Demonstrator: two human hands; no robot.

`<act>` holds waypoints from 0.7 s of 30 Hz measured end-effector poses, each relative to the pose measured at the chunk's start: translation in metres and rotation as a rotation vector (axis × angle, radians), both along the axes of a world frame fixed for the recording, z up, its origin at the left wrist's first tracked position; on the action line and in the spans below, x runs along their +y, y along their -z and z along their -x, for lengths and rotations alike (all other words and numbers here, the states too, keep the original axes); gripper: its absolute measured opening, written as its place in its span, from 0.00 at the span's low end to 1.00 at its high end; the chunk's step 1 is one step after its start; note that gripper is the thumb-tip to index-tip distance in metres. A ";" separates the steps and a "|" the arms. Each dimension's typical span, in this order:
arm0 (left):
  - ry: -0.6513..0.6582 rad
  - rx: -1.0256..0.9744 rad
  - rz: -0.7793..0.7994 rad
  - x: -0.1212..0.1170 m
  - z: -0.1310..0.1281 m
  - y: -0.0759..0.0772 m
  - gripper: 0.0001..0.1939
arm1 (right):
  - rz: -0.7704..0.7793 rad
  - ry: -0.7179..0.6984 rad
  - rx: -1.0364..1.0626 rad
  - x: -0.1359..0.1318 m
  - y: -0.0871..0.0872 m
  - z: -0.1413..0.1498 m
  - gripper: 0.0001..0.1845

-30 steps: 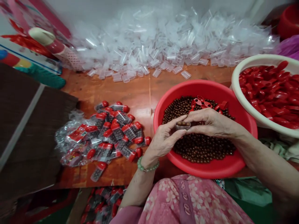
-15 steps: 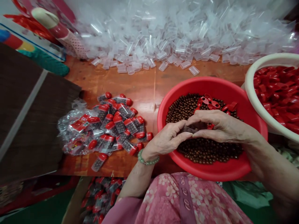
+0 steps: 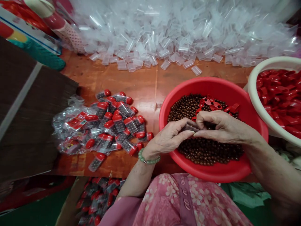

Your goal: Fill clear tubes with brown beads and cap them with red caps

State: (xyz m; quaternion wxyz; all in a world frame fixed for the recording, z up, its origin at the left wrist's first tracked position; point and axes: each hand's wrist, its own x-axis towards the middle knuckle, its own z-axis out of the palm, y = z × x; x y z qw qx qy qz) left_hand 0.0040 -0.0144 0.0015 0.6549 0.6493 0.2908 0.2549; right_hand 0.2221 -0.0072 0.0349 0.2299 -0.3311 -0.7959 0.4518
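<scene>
L hand point(image 3: 170, 137) and R hand point(image 3: 224, 127): both closed, fingers pinching small clear tube point(image 3: 191, 127) btwn them, above red basin; long axis approx level, running L to R, tube nearer L hand. Tube mostly hidden by fingers, contents prob. dark beads, hard to tell.

Also present: wooden tabletop point(image 3: 143, 84). Heap of empty clear tubes point(image 3: 164, 34), far side of table. Pink floral top point(image 3: 164, 201), on person. Red plastic basin point(image 3: 207, 82), directly under hands. Cream basin point(image 3: 251, 94), touching red basin, full of red caps point(image 3: 279, 94). Pile of filled red-capped tubes point(image 3: 113, 128), L of red basin, on clear bags. Brown beads point(image 3: 207, 152), loose in red basin. Linked red caps point(image 3: 209, 103), on beads. Green bead bracelet point(image 3: 147, 160), L wrist.
</scene>
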 end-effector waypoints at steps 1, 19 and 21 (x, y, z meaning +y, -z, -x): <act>-0.012 -0.027 0.029 0.000 0.000 0.001 0.10 | 0.003 0.019 0.007 0.000 -0.001 -0.001 0.16; -0.197 -0.127 0.098 -0.008 0.006 -0.024 0.08 | -0.127 0.559 -0.335 0.021 0.024 -0.036 0.04; -0.245 -0.091 0.066 -0.007 0.003 -0.019 0.08 | -0.139 0.395 -0.536 0.023 0.028 -0.029 0.05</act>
